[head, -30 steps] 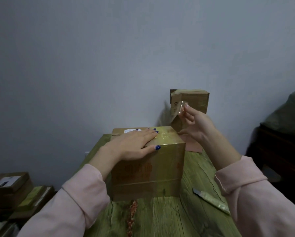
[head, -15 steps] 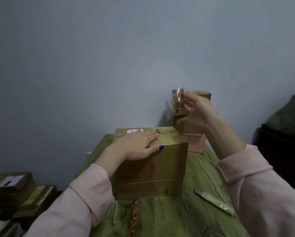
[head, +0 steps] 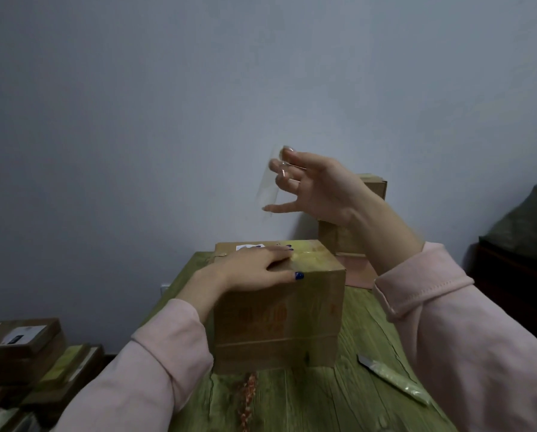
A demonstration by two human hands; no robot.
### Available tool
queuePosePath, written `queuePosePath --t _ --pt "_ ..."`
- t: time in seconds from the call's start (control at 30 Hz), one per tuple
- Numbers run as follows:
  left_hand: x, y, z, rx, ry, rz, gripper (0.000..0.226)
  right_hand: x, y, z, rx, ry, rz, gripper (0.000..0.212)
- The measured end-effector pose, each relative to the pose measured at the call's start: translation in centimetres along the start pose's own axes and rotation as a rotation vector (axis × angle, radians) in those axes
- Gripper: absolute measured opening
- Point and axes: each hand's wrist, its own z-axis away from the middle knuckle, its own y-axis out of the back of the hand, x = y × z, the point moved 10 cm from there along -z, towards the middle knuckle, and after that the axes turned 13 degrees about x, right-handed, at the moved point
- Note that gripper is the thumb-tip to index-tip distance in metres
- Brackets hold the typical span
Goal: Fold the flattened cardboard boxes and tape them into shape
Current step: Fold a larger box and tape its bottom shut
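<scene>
One box (head: pixel 279 325) under flat left hand (head: pixel 254 269), front edge; right hand (head: pixel 320 188) pinches tape (head: pixel 266 190) aloft.

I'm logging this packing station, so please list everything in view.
cardboard box: one, brown, centre of the table
second box: one, brown, far end, behind the right hand
pink sheet: one, pink, under the second box
tape strip: one, clear, hanging from the right hand's fingertips
long packet: one, pale, on the table, right of the cardboard box
table: one, green wood grain
stacked boxes: several, brown, low left
cabinet: one, dark, right edge
bundle: one, grey, on the cabinet
sleeves: two, pink
left hand: flat on the cardboard box
right hand: pinches the tape strip
</scene>
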Motion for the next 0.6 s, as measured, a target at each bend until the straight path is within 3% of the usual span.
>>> queuePosePath --t 0.13,0.3,0.5,0.6 --pt "-1.8 0.3 -0.4 -0.004 0.21 0.38 0.041 0.3 1.4 0.2 -0.019 -0.004 -0.148 0.007" --pt "-1.7 0.4 -0.9 0.029 0.325 0.801 0.059 2.0 4.3 0.0 -0.047 -0.011 -0.373 0.008" --pt "-1.4 1.1 -0.7 0.09 0.365 0.855 0.084 4.5 6.0 -0.2 -0.014 -0.048 -0.37 0.011" --pt "-1.3 1.1 -0.9 0.108 0.358 0.767 0.075 4.8 6.9 -0.3 0.012 -0.06 -0.379 0.009"
